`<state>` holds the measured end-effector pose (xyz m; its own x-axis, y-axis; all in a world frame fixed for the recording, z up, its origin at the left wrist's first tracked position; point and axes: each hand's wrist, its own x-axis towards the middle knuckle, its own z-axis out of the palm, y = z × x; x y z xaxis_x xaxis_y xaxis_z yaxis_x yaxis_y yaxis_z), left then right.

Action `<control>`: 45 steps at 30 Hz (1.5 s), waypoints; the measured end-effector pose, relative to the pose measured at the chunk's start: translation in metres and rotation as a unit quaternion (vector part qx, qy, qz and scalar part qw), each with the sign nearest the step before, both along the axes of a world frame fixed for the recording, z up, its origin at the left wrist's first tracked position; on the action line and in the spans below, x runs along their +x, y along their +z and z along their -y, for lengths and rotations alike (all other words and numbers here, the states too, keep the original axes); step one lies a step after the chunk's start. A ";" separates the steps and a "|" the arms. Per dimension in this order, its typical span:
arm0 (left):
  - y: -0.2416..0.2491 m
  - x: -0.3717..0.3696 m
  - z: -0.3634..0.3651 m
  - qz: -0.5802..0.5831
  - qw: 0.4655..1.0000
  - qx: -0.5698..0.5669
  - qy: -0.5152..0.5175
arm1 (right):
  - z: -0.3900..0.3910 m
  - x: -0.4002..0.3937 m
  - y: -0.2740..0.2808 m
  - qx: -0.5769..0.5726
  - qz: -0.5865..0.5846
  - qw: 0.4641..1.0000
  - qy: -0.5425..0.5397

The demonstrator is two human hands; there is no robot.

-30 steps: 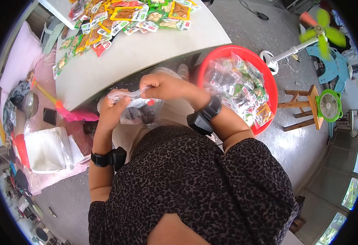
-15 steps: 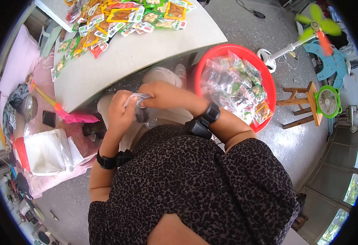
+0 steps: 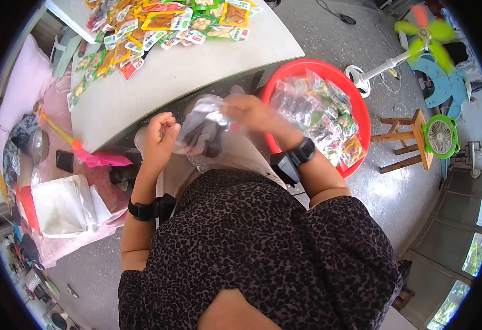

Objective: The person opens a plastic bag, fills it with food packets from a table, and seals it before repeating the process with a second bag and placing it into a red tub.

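Observation:
A clear plastic bag with dark contents hangs over my lap, blurred by motion. My right hand grips its upper right edge. Beside the bag's left edge, my left hand is raised with curled, slightly parted fingers and nothing visible in it. A red tub at my right holds a heap of clear bags with small packets. Many yellow, green and red snack packets are piled on the white table in front of me.
A white foam box and pink inflatable hammer lie at the left. Beyond the tub are a fan with green and orange blades, a wooden stool and a small green fan.
My hands have moved apart. My left hand has let go of the bag, while my right hand has swung it up and to the right, showing more of it.

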<state>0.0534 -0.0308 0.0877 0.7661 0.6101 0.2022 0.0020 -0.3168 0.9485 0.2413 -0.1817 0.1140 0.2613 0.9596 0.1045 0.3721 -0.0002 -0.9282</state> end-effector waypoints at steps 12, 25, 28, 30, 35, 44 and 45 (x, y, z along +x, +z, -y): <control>-0.057 -0.039 -0.034 -0.176 0.979 0.062 0.078 | 0.169 0.157 -0.087 -0.227 0.172 0.902 -0.324; -0.069 -0.048 -0.039 -0.178 0.979 0.055 0.082 | 0.233 0.231 -0.129 -0.382 0.346 0.749 -0.415; -0.074 -0.051 -0.040 -0.174 0.980 0.053 0.085 | 0.221 0.223 -0.112 -0.425 0.394 0.711 -0.397; -0.077 -0.052 -0.041 -0.165 0.981 0.055 0.092 | 0.219 0.223 -0.132 -0.437 0.402 0.706 -0.385; -0.069 -0.055 -0.037 -0.176 0.978 0.067 0.093 | 0.228 0.253 -0.338 -0.292 0.534 0.793 0.008; -0.054 -0.074 -0.046 -0.112 0.984 0.087 0.111 | 0.015 0.083 -0.138 -0.142 0.160 0.965 -0.151; -0.051 -0.078 -0.048 -0.089 0.985 0.093 0.113 | -0.003 0.066 -0.119 -0.120 0.154 0.971 -0.139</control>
<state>-0.0249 0.0171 0.0368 0.6483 0.7344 0.2010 0.2536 -0.4572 0.8524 0.3071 -0.1782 -0.0048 0.5059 0.8626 0.0018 0.5867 -0.3426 -0.7338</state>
